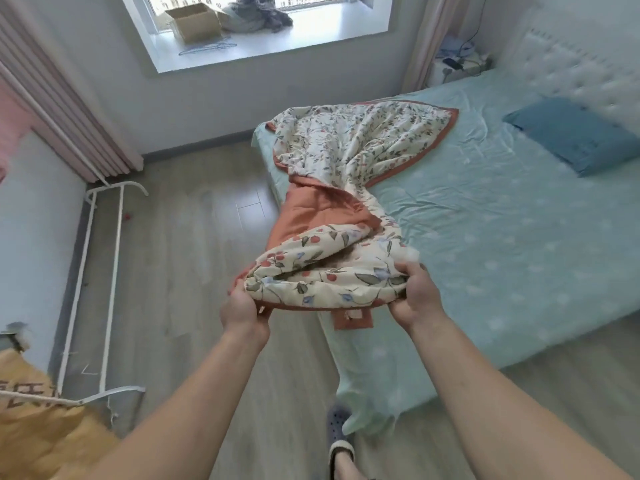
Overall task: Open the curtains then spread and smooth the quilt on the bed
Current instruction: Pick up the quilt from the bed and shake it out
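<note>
both hands grip the near edge of the floral quilt [349,147], raised above the corner of the bed [502,244]. the left hand [242,311] has its fingers curled under the bunched left end of that edge, and the right hand [414,296] pinches the right end, thumb on top and fingers tucked below. the quilt is twisted in the middle so its orange backing shows, and its far part lies crumpled on the pale green sheet near the foot of the bed by the window [242,26]. the pink curtain [59,98] is gathered at the left side of the window, which stands uncovered. a blue pillow [571,135] lies near the white tufted headboard [581,74]. a cardboard box [194,22] sits on the window sill, and a white rack [93,278] stands on the wooden floor at the left.
</note>
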A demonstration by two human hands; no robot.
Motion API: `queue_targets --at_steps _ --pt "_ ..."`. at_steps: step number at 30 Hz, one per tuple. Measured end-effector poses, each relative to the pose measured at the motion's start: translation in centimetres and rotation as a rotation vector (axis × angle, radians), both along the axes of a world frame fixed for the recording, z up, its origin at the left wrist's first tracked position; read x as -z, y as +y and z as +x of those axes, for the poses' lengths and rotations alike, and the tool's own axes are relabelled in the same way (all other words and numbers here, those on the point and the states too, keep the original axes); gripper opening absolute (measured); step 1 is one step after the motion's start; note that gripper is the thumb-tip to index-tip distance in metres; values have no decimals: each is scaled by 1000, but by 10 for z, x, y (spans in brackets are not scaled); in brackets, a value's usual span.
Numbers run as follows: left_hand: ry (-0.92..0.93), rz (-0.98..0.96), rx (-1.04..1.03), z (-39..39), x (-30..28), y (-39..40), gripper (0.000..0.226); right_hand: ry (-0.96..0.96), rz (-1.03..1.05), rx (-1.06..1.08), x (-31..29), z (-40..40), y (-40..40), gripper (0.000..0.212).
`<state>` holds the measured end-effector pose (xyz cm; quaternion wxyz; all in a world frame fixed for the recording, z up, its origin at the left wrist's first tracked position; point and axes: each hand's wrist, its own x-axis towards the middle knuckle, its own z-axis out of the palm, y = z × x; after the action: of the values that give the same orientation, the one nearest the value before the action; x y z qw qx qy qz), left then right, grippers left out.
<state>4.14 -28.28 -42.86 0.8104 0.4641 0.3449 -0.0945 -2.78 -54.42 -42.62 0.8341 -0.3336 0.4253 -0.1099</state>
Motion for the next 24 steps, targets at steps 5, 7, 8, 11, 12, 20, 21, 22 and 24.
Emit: queue_targets --at_steps 5,7,8,11,12,20,21,22,24 --pt "-4 -191 -134 -56 2 -23 29 -120 -192 28 -54 -32 -28 22" --pt "2 -215 -175 -79 3 -34 28 -136 -241 33 -67 -41 -37 23" --pt "8 -227 -203 -92 4 -40 28 -140 -264 29 -73 -46 -43 24" --pt "47 -284 -317 -126 4 -60 33 -160 -283 10 -82 -57 -63 29" --pt "67 -290 -347 -138 5 -71 34 -169 -279 1 -83 -60 -74 31" --pt "117 -244 -369 -204 29 -206 30 -193 -208 -86 -61 -85 -204 32" --pt "120 -236 -379 -211 30 -226 26 -176 -206 -113 -56 -92 -224 32" --pt "123 -234 -385 -218 31 -244 22 -155 -211 -134 -51 -100 -244 31" --pt "126 -227 -380 -228 32 -274 21 -113 -225 -148 -43 -113 -278 31"
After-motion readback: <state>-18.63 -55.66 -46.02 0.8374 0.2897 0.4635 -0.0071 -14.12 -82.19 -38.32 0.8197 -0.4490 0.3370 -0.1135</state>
